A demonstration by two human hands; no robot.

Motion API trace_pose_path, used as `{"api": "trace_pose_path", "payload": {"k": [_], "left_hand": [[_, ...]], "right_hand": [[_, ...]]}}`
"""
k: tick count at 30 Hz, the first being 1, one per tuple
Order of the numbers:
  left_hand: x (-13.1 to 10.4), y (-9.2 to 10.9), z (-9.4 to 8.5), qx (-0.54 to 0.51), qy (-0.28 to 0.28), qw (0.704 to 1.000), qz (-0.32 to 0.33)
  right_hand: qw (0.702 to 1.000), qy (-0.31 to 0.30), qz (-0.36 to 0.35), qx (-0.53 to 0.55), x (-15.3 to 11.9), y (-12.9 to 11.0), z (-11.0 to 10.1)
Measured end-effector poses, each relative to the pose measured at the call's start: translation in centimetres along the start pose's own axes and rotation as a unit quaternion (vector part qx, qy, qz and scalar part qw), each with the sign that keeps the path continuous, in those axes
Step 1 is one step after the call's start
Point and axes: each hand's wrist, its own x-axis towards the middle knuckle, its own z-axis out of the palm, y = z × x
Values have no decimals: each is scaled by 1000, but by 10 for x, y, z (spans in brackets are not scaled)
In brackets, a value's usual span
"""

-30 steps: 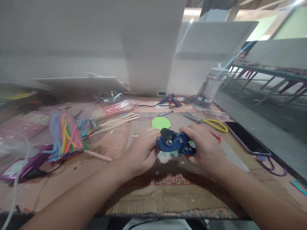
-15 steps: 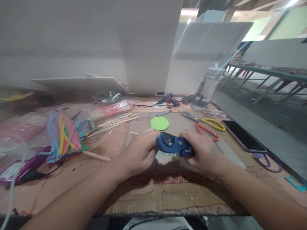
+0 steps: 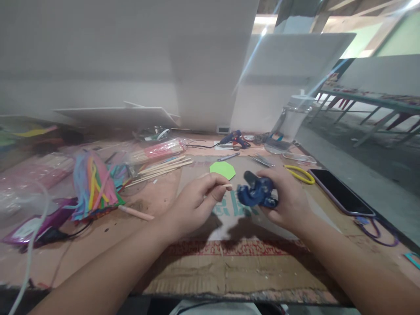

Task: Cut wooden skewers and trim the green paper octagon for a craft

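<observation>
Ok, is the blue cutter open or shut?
Open: the blue cutter in the right hand has its dark blade standing apart from the curved lower jaw.

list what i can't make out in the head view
Thin pale stick: head view, length hidden by left hand.
Dark blue curved hand tool: head view, partly hidden by right hand, rest blurred.
Yellow-handled metal scissors: head view, middle hidden by right hand.
Flat turquoise piece: head view, cut off by right edge.

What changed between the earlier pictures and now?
The right hand has moved the blue cutter rightward, away from the left hand; its jaws have opened since the last picture. A pale stick now shows in the left fingertips. The octagon and phone stayed put.
</observation>
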Motion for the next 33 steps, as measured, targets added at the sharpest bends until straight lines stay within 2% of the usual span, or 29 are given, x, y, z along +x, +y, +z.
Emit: {"api": "trace_pose_path", "payload": {"k": [3, 8, 13, 20, 27, 33], "left_hand": [[0, 0, 2, -13, 15, 1000, 19], [-1, -4, 4, 6, 24, 999, 39], [-2, -3, 3, 44, 8, 997, 58], [-2, 0, 0, 73, -10, 996, 48], [-1, -1, 1, 50, -20, 996, 77], [0, 1, 0, 62, -21, 989, 132]], "right_hand": [[999, -36, 8, -12, 1, -8, 2], [998, -62, 6, -19, 2, -15, 3], [998, -55, -15, -30, 3, -16, 3], [996, -39, -42, -62, 4, -18, -1], [994, -45, -45, -89, 4, -20, -5], [994, -43, -68, -70, -2, -19, -5]]}}
